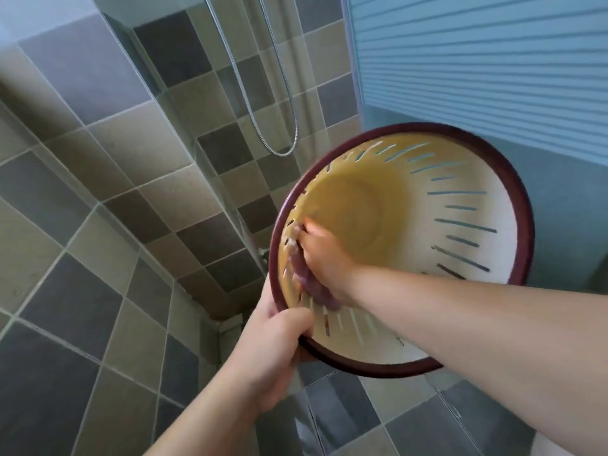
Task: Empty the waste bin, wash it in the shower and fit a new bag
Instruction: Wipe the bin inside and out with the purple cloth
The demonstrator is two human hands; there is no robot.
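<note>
Purplish cloth or sponge (314, 284), blurred, hard to say which, sits bunched under the right hand (324, 258), fingers curled on it and pressed to the inner wall of the waste bin (460, 205). Right forearm reaches in over the near rim. Left hand (274, 350) grips that rim from outside, thumb hooked over the edge. Bin held off the floor, tipped, mouth toward the camera. Cream plastic, slotted sides, dark red rim band, yellowish solid base. Beyond the bin's far-left rim, a shower hose (286, 93) hangs on the tiled wall (184, 103).
</note>
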